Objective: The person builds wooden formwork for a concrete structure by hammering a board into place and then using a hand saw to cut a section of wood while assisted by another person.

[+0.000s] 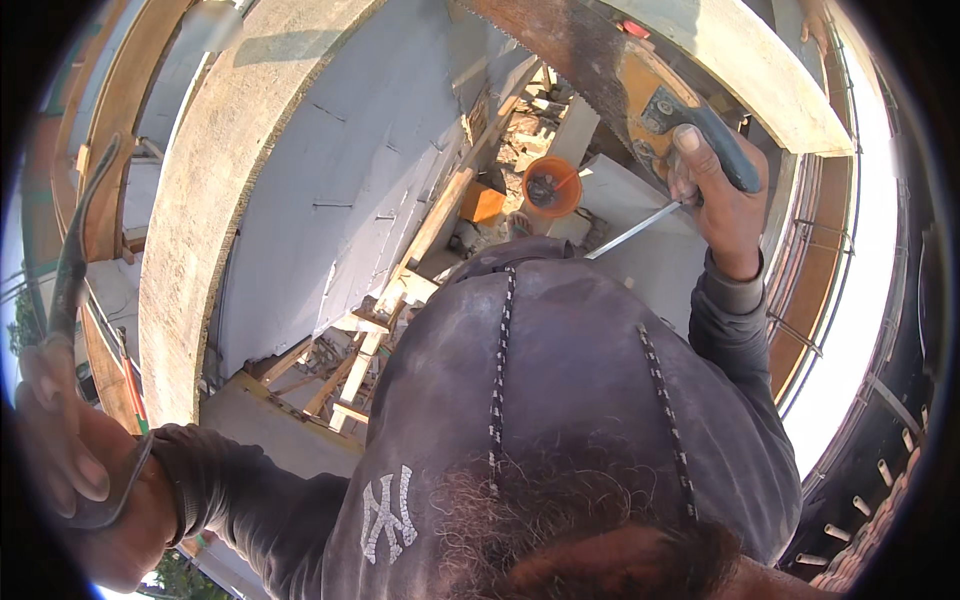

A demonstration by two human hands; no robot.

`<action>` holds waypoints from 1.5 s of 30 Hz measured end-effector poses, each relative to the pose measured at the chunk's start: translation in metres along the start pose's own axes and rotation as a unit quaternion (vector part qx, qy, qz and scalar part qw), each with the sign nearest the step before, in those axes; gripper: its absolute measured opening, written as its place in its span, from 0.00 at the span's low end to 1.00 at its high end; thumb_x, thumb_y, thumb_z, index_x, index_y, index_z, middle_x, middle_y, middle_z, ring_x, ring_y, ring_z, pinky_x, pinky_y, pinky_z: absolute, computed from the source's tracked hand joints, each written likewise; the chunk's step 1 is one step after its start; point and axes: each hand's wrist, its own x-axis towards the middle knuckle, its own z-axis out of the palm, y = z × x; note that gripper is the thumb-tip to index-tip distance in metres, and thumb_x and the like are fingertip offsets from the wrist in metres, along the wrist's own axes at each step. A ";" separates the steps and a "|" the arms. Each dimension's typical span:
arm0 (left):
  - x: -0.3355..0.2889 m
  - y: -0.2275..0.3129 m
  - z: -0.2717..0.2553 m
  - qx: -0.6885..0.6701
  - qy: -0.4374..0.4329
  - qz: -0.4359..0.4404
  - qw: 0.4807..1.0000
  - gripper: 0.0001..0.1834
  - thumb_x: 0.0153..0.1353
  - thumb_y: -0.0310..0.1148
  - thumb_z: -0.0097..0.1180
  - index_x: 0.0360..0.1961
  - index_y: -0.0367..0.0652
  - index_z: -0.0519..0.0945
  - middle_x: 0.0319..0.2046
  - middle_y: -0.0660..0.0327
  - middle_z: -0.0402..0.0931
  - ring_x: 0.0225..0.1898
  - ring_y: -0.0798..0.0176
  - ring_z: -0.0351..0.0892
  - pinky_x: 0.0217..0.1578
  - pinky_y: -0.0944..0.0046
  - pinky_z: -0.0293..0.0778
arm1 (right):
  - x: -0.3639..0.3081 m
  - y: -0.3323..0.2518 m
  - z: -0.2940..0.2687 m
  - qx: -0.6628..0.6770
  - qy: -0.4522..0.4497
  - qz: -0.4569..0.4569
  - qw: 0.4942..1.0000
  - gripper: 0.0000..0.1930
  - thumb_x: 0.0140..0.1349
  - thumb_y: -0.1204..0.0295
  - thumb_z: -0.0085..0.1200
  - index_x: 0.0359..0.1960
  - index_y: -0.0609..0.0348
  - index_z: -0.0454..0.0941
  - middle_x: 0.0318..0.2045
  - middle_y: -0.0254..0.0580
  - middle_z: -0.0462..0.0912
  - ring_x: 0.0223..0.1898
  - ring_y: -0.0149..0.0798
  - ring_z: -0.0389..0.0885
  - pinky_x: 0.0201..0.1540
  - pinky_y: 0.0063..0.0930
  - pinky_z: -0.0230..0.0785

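My right hand is closed round the dark handle of a handsaw, with the thumb lying along it. The saw's brown, rusty-looking toothed blade reaches up and left. A thin pale metal rod sticks out from the same hand, its far end by my jacket; its kind cannot be made out. At the left rim, my left hand is blurred and closed on a dark, curved, tapering bar. The bar points up past a long wooden board. A dark band or curved part shows near that wrist.
An orange bucket with grey contents stands below, beside an orange block. A grey panel with protruding nails or wires slopes at the left. Wooden boards cross overhead. Another person's hand shows at top right. A red-handled tool stands near my left hand.
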 end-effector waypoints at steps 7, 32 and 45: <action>0.045 -0.064 0.081 -0.152 0.066 -0.154 0.974 0.17 0.65 0.32 0.57 0.49 0.40 0.65 0.31 0.65 0.64 0.45 0.64 0.68 0.72 0.47 0.55 | -0.001 0.007 0.001 0.037 -0.020 -0.019 0.999 0.18 0.69 0.58 0.67 0.43 0.65 0.89 0.20 0.29 0.79 0.22 0.22 0.74 0.24 0.22 0.63; 0.082 -0.159 0.740 -0.293 -0.299 -0.395 0.818 0.16 0.69 0.30 0.49 0.55 0.37 0.75 0.46 0.48 0.82 0.48 0.53 0.86 0.40 0.51 0.79 | -0.040 0.083 0.027 0.109 0.107 -0.026 0.988 0.18 0.67 0.57 0.68 0.38 0.63 0.85 0.22 0.33 0.81 0.24 0.27 0.78 0.28 0.27 0.69; 0.186 -0.108 0.452 -0.169 -0.501 0.044 0.848 0.14 0.64 0.32 0.53 0.43 0.36 0.86 0.35 0.50 0.88 0.38 0.51 0.89 0.46 0.56 0.83 | -0.043 0.054 0.037 0.106 0.051 0.015 0.993 0.17 0.69 0.60 0.66 0.46 0.65 0.84 0.28 0.35 0.83 0.28 0.28 0.80 0.31 0.25 0.71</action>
